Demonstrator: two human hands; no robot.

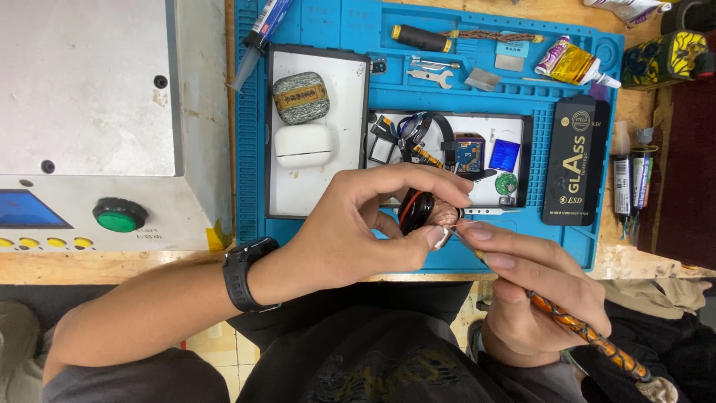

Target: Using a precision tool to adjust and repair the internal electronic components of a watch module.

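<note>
- Nearest us, our right hand (pixel 522 291) pinches an orange-patterned tool (pixel 589 336), tip at the small round device (pixel 426 211).
- Our left hand (pixel 358 224) has its fingers (pixel 418 179) clamped on that device, above the blue mat's (pixel 328 22) near edge.
- White earbud case (pixel 302 145) lies farther left.

in the left hand (pixel 373 224) sits a small round device (pixel 426 211) with a glossy black and red plastic shell and a coppery metal face. the tool (pixel 582 332) in the right hand (pixel 533 291) has a glossy orange-and-black wrapped handle. beneath the grip, a matt blue rubbery mat (pixel 328 22) lies over rough bare wood (pixel 89 265).
</note>
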